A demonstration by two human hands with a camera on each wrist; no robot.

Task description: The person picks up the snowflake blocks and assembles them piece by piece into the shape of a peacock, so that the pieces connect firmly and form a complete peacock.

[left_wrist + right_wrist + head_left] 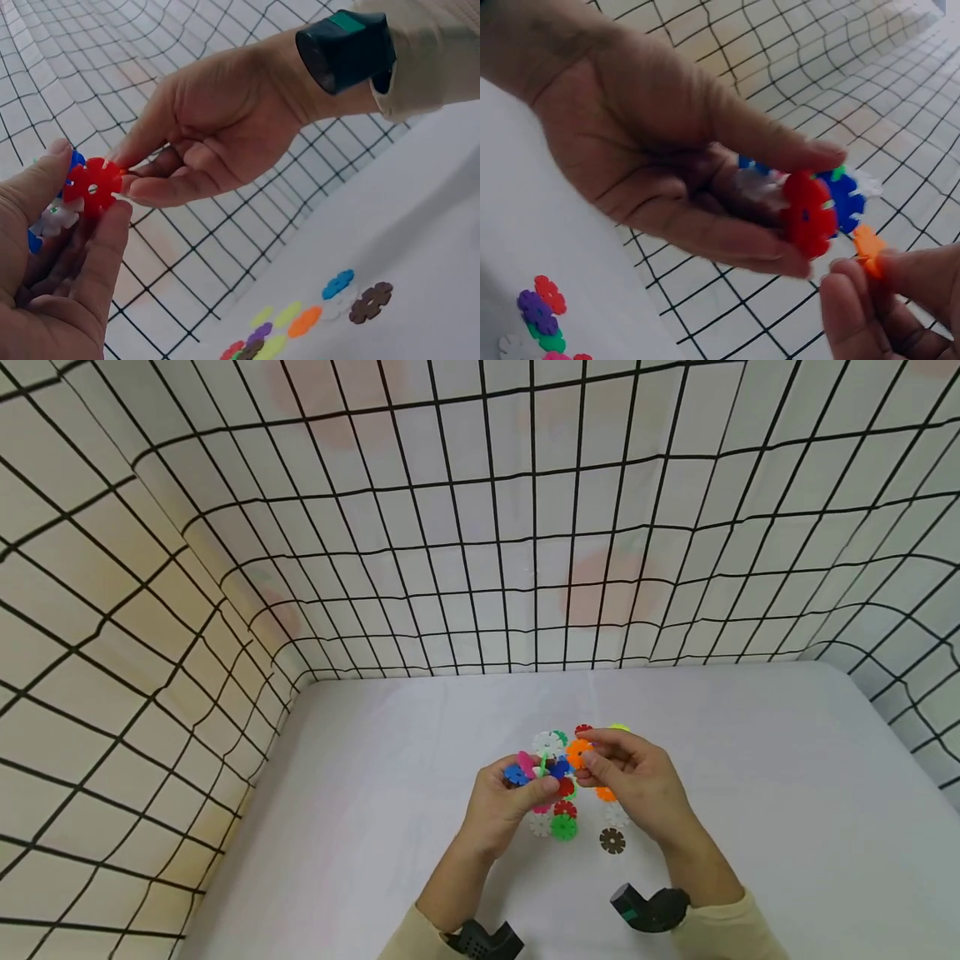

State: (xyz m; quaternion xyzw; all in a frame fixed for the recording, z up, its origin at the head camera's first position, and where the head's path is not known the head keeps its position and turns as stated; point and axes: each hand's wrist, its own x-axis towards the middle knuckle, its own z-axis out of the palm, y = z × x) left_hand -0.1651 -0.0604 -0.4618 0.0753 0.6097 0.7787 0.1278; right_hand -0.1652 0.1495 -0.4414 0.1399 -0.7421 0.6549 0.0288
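Note:
My left hand (501, 806) grips a cluster of interlocked plastic snowflake discs. In the cluster are a red disc (93, 187), a blue disc (844, 199), a white disc (56, 217) and a pink disc (526, 765). Thumb and fingers of my right hand (647, 783) pinch an orange disc (578, 753). In the right wrist view, that orange disc (869, 247) is close beside the red and blue discs, and its lower part is hidden by the fingertips. Both hands are raised over the table, near each other.
Loose discs lie on the white table (360, 827) under and behind the hands, among them a brown disc (612, 841), a green disc (564, 827) and a purple disc (538, 312). A black wire grid (480, 527) stands along the back and sides.

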